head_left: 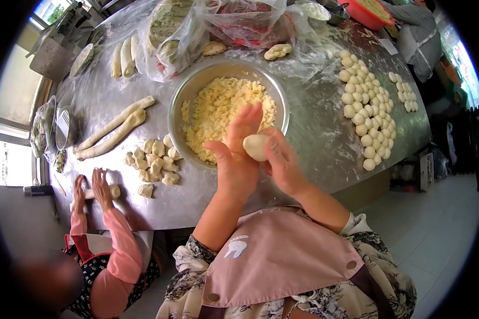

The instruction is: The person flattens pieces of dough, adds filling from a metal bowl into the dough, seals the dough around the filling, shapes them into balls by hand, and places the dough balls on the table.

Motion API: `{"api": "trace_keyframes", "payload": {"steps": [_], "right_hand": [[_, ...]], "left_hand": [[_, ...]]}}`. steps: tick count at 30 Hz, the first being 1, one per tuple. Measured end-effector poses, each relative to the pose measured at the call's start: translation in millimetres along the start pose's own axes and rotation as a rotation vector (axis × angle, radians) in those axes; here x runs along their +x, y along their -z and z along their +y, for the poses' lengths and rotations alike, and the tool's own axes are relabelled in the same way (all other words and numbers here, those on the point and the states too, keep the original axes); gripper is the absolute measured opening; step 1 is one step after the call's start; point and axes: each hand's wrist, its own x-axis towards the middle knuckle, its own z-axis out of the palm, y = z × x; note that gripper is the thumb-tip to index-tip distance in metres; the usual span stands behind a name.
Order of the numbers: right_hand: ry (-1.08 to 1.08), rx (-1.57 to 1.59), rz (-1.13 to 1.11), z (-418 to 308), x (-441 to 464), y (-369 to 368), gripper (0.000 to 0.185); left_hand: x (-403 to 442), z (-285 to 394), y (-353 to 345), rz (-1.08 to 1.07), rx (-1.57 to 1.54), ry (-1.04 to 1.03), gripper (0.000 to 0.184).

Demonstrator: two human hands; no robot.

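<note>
A smooth pale dough ball (256, 147) sits between my two hands, over the near rim of a metal bowl (174, 114). The fingers and thumb of my right hand (283, 162) close round it. My left hand (235, 151) is beside it, fingers stretched out and thumb apart, its palm against the ball. Crumbly yellow filling (218, 98) lies in the bowl. Cut dough pieces (153, 159) are heaped to the left of the bowl, and many round dough balls (367, 111) stand in rows at the right.
Two long dough rolls (114, 130) lie at the left. A co-worker's hands (93, 191) press a dough roll at the lower left. Plastic bags (239, 24) lie behind the bowl. At the upper right are a red basin (364, 13) and another person (420, 40).
</note>
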Motion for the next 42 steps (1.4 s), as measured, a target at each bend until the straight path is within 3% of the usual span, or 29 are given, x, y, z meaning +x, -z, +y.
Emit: {"api": "trace_keyframes", "payload": {"steps": [1, 2, 4, 6, 8, 12, 15, 16, 19, 22, 23, 25, 26, 28, 30, 31, 32, 33, 36, 37, 39, 42], "right_hand": [[-0.086, 0.048, -0.04, -3.0, -1.1, 3.1, 0.052], [-0.173, 0.092, -0.076, -6.1, -2.3, 6.1, 0.052], [-0.089, 0.063, -0.091, -10.2, -1.7, -0.2, 0.054], [0.115, -0.048, -0.054, -4.3, 0.6, -7.5, 0.058], [0.268, -0.233, 0.117, 8.3, 1.6, -17.0, 0.061], [-0.098, 0.046, 0.012, -5.8, -3.3, -5.0, 0.063], [-0.234, 0.013, -0.139, -18.8, -1.9, 3.8, 0.061], [-0.103, -0.052, -0.08, -17.5, -2.7, 1.1, 0.06], [0.258, -0.304, 0.128, 2.1, 0.2, -14.5, 0.056], [-0.054, 0.018, 0.064, 0.0, -1.3, -2.8, 0.056], [-0.187, 0.155, 0.02, -7.3, -3.1, 3.5, 0.06], [-0.223, 0.18, -0.062, -10.3, -3.7, 3.0, 0.062], [-0.242, 0.193, -0.101, -11.6, -4.1, 1.8, 0.063], [-0.038, 0.119, -0.053, -9.5, -4.8, -7.5, 0.058], [0.061, 0.02, 0.039, 6.2, -6.0, -9.5, 0.053], [0.061, 0.021, 0.077, 12.1, -8.4, -6.4, 0.049], [-0.02, 0.153, 0.074, 14.7, -12.8, 2.7, 0.045], [-0.237, 0.236, -0.013, -1.4, -19.7, 17.9, 0.042], [-0.293, 0.165, 0.176, 9.6, -41.4, 60.0, 0.041], [-0.365, 0.213, 0.261, 10.8, -50.1, 82.8, 0.042], [-0.266, 0.059, 0.426, 26.4, -76.5, 129.3, 0.041], [-0.384, -0.836, 0.673, 17.3, -110.5, 183.3, 0.047]], "left_hand": [[1.9, -0.6, 6.5, -0.06, 0.023, -0.026, 0.066], [6.3, -0.1, 20.8, -0.19, 0.258, -0.048, 0.064], [12.3, 2.0, 49.5, -0.444, 0.73, -0.093, 0.062], [12.3, -0.7, 54.7, -0.28, 0.596, -0.014, 0.056], [12.8, -4.6, 49.0, -0.273, 0.511, -0.102, 0.055], [2.8, -0.5, 21.4, -0.223, 0.236, -0.035, 0.058], [5.7, -0.6, 36.0, -0.27, 0.602, -0.072, 0.057], [7.4, 0.7, 44.2, -0.313, 0.738, -0.079, 0.057], [12.7, -6.8, 47.2, -0.259, 0.544, -0.078, 0.058], [4.0, -5.7, 19.2, -0.148, 0.106, 0.007, 0.058], [2.1, -6.0, 9.1, -0.07, 0.088, -0.045, 0.062], [4.8, -3.7, 31.5, -0.242, 0.623, -0.069, 0.065], [6.1, -3.2, 39.6, -0.244, 0.721, -0.059, 0.067], [9.5, -1.7, 53.4, -0.253, 0.918, -0.039, 0.071], [17.1, -19.5, 77.9, -0.307, 0.875, -0.193, 0.069], [11.7, -25.2, 68.1, -0.287, 0.743, -0.119, 0.071], [5.4, -26.2, 54.6, -0.258, 0.622, -0.045, 0.073], [1.7, -28.0, 44.7, -0.287, 0.577, -0.02, 0.077], [5.6, -23.6, 52.1, -0.407, 0.556, 0.037, 0.087], [6.0, -20.1, 57.5, -0.452, 0.54, 0.061, 0.082], [1.4, -13.9, 61.9, -0.505, 0.533, 0.084, 0.077], [-7.0, -8.6, 69.7, -0.53, 0.627, 0.117, 0.071]]}}
